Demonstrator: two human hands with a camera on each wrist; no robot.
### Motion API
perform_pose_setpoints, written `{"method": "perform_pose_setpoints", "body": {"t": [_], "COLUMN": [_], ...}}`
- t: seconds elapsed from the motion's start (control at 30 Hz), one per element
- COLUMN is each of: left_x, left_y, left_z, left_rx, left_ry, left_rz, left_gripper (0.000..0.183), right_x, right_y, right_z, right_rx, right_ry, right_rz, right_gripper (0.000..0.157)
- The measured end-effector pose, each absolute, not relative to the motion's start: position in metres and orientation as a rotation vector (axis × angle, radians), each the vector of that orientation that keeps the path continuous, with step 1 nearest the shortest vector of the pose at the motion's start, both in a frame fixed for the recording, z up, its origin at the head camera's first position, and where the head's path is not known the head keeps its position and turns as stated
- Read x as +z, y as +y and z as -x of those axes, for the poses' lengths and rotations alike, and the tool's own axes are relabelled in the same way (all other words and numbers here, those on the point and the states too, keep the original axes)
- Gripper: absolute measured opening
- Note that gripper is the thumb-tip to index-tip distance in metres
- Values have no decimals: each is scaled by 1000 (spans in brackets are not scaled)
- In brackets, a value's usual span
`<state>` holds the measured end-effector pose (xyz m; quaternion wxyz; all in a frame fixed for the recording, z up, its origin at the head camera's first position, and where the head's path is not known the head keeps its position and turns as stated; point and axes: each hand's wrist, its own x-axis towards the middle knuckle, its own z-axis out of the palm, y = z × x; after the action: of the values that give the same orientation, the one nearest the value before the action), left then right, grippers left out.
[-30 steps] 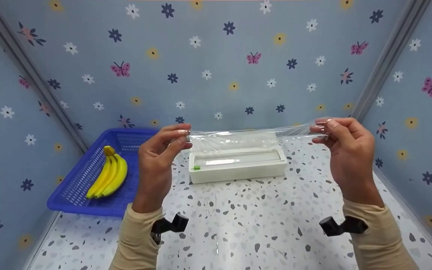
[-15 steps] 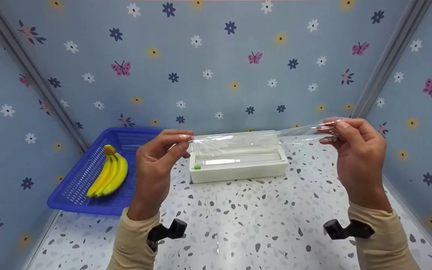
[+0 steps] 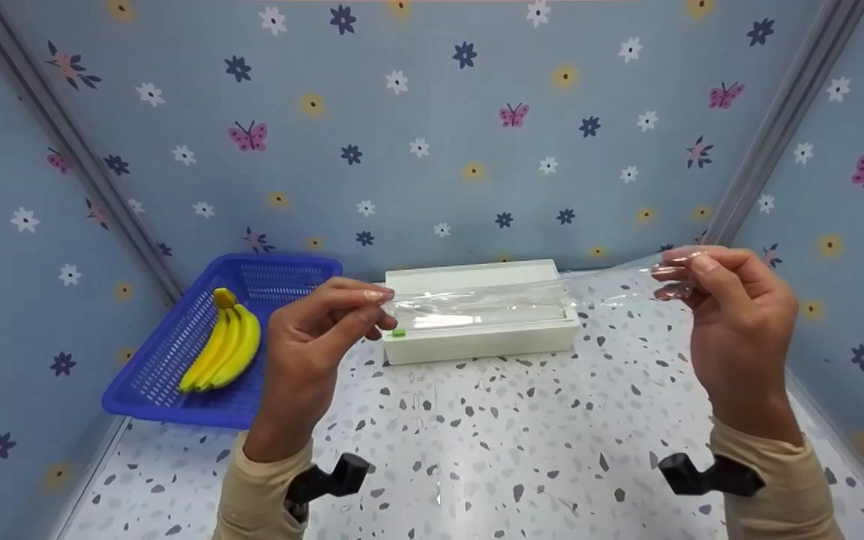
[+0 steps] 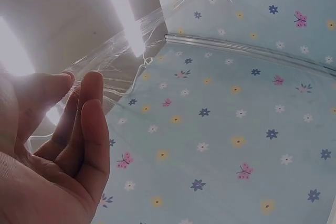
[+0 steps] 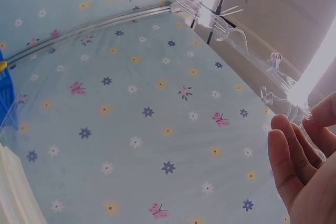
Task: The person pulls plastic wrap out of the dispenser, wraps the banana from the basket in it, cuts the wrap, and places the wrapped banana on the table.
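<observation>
A sheet of clear plastic wrap [image 3: 477, 296] is stretched between both hands in the head view. My left hand [image 3: 319, 345] pinches one end of it between thumb and fingers, and my right hand [image 3: 739, 322] pinches the other end. In the left wrist view the taut wrap [image 4: 152, 19] runs from the near left hand [image 4: 68, 140] up to the right hand at the top. Behind and below the wrap stands a long white wrap dispenser box [image 3: 481, 346], its lid up and a small green slider [image 3: 399, 332] at its front left corner. A clear roll shows inside it.
A blue plastic basket [image 3: 139, 367] stands to the left, partly behind my left hand, with a bunch of yellow bananas [image 3: 226, 349] in it. The speckled white tabletop [image 3: 507, 442] is bounded by patterned blue wall panels [image 3: 447, 150] at the back and sides.
Both hands have come lower and moved further apart, the right one outward to the right. The wrap, still held at both ends, has dropped across the front of the box's raised lid.
</observation>
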<state>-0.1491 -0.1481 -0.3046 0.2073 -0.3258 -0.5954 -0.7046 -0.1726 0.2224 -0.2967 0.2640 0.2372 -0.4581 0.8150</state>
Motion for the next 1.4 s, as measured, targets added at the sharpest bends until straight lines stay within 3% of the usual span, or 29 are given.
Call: {"method": "perform_pose_setpoints", "body": {"t": [0.53, 0.8, 1.4], "left_x": [-315, -320, -354], "left_y": [-148, -149, -143], "left_z": [131, 127, 109], "left_rx": [-1793, -1881, -2057], "left_ry": [-1687, -1623, -1625], "left_rz": [1043, 1162, 1240], "left_gripper": [18, 31, 34], "right_x": [-307, -310, -337], "right_y": [233, 233, 249], "right_z": [154, 148, 126], "right_rx": [2063, 2011, 2069], "right_ry": [-1259, -1226, -1190], "right_rz": [-678, -636, -768], "right_gripper": [13, 11, 11]}}
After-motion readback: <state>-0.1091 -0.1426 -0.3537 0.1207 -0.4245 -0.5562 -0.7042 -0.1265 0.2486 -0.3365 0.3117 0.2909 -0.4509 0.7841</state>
